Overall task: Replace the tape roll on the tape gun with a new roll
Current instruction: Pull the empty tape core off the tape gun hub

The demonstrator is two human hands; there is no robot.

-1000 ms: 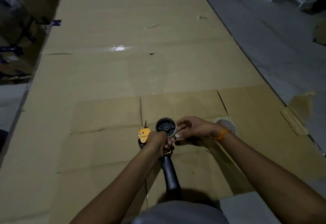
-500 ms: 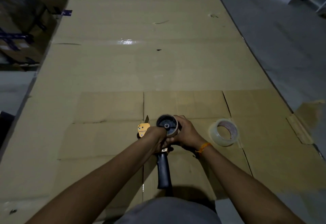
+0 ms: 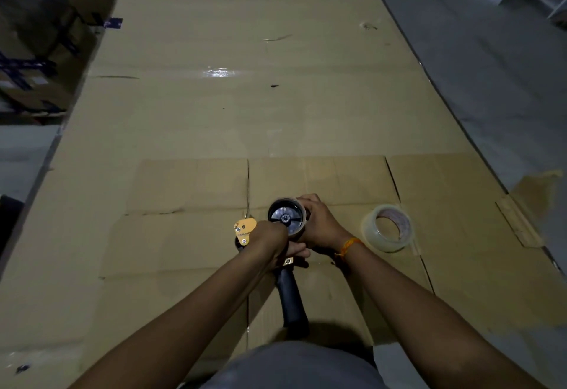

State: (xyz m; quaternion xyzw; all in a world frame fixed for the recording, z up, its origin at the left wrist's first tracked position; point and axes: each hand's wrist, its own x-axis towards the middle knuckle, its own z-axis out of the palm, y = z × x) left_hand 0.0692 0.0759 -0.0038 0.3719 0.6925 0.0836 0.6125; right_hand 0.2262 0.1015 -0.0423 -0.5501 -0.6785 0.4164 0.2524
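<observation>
The tape gun (image 3: pixel 290 299) lies over the cardboard-covered table (image 3: pixel 233 118), its black handle pointing toward me and its orange plate (image 3: pixel 244 228) at the left. My left hand (image 3: pixel 273 240) grips the gun's body just below the hub. My right hand (image 3: pixel 319 226) is wrapped around the roll on the gun's hub (image 3: pixel 287 218) from the right side. A clear tape roll (image 3: pixel 388 228) with a pale core lies on the cardboard, just right of my right wrist.
Flattened cardboard sheets (image 3: pixel 190 186) overlap under my hands. The table's right edge drops to a grey floor (image 3: pixel 491 82). Stacked boxes (image 3: pixel 33 39) stand along the left. A loose cardboard scrap (image 3: pixel 518 223) lies at the right edge.
My right hand has moved from beside the hub to grip around the roll on it, uncovering the clear roll on the table. The view has shifted slightly forward.
</observation>
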